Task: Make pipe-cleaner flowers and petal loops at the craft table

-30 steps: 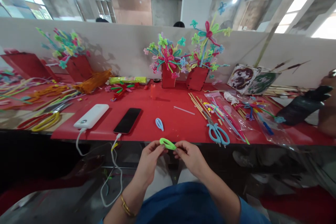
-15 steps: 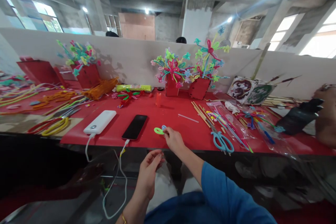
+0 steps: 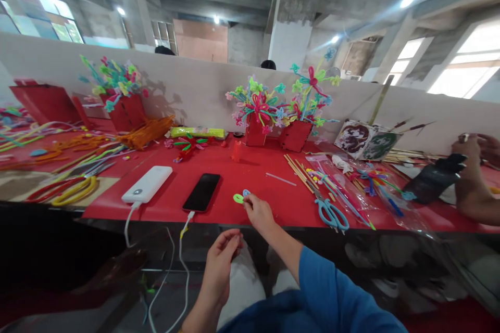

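My right hand [image 3: 260, 212] is just above the front part of the red-covered table [image 3: 230, 213], thumb and fingers pinched together. At its fingertips is a small pipe-cleaner piece with a bright green loop [image 3: 238, 198] and a blue loop [image 3: 246, 192]; the fingers hide the rest of it. Lower and nearer to me, over my lap, my left hand [image 3: 223, 260] has thumb and fingertips pressed together. Whatever it may hold is too small to make out. A black phone [image 3: 202, 192], plugged into a white cable, lies left of the loops.
A white power bank [image 3: 147, 184] lies on the left, beyond it red-and-yellow-handled scissors [image 3: 74, 191]. Blue-handled scissors [image 3: 331, 213], thin sticks [image 3: 299, 171] and plastic bags [image 3: 347, 182] lie right. Red boxes of pipe-cleaner flowers [image 3: 296, 135] stand behind. Another person's arm [image 3: 474, 187] rests far right.
The view has shifted slightly. My right hand still pinches the looped piece, whose loops now sit a little differently. My left hand stays low with its fingertips together. At far right, the other person's hands have come into view.
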The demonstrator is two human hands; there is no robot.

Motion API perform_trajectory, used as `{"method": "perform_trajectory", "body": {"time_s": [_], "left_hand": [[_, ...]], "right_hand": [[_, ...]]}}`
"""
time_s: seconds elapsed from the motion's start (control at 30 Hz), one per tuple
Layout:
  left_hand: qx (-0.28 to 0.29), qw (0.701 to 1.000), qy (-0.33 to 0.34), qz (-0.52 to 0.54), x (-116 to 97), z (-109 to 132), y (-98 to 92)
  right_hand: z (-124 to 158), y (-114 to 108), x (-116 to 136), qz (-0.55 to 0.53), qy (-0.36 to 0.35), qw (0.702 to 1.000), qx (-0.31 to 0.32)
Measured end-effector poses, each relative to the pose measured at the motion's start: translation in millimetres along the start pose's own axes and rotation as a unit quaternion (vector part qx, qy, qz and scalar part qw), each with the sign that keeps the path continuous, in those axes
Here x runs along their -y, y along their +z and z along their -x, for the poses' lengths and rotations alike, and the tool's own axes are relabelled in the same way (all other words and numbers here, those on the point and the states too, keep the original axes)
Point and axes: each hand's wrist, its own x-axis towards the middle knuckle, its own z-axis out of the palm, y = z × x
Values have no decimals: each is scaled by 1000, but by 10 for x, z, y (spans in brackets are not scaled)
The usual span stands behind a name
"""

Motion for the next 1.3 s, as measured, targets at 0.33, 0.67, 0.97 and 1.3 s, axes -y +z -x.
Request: {"method": "perform_trajectory", "body": {"time_s": [0.33,0.67,0.97,1.3], "left_hand": [[17,1000,-18,-1,31,9,-6],[64,996,-22,-50,65,97,213],[118,978,-19,-169,141,161,458],[184,930,-17,-317,204,211,660]], "right_hand": [[49,-75,-40,22,-4,1000,9],[505,-722,-734,-95,3,995,-9],[1052,-1284,-1643,-162,133,975,-76],[1163,-1975,-2344,72,185,963,-182]]}}
